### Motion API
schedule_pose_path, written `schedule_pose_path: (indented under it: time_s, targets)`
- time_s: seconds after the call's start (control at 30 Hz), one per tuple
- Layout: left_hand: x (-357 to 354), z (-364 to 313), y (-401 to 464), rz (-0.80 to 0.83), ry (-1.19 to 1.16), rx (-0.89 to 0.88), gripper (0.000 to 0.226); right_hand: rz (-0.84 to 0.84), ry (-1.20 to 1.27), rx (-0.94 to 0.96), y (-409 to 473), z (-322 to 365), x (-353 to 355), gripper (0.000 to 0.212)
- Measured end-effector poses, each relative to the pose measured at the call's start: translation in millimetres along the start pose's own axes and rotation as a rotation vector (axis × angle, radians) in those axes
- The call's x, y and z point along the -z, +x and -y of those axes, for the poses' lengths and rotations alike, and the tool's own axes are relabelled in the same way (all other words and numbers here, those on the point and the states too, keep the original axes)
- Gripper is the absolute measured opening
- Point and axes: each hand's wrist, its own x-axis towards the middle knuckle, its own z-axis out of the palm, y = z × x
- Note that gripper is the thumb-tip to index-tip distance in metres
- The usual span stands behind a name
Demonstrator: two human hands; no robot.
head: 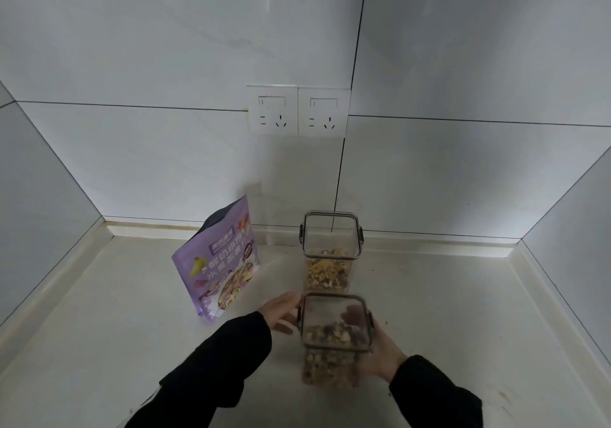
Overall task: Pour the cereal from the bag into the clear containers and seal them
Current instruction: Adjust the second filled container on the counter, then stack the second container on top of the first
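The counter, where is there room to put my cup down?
The counter is bare right of the two containers, toward the side wall, and left of the cereal bag. It is crowded between the bag and the near container, where both hands are.
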Motion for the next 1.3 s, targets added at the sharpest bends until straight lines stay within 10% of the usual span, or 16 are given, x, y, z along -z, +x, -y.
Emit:
schedule_pose_path:
  time_s: [0.07, 0.2, 0.5, 0.67, 1.03, 1.3]
  targets:
    - [-1, -16, 5, -0.12, -0.042, -0.151, 0.01, 0.001, -0.107, 0.148, -9, 13, 22, 0.112]
    - [1, -53, 26, -0.514, -0.014, -0.307, 0.052, 0.066, -0.13, 0.478, -31, 53, 45, 0.063]
    - [-1, -76, 70, -0.309, 0.086, -0.502, 0.165, -0.081, 0.063, 0.541, -60, 131, 56, 0.092]
    - [11, -72, 81, -0.235, 0.258, -0.592, 0.084, -0.107, 0.061, 0.568, -57, 136, 74, 0.085]
    - [1, -125, 69, -0.216, -0.425, -0.332, 0.026, -0.257, -0.012, 0.49, -41, 125, 87, 0.12]
    - [1, -150, 47, -0.191, -0.398, -0.316, 0.032, -0.276, -0.014, 0.428, -36, 123, 71, 0.119]
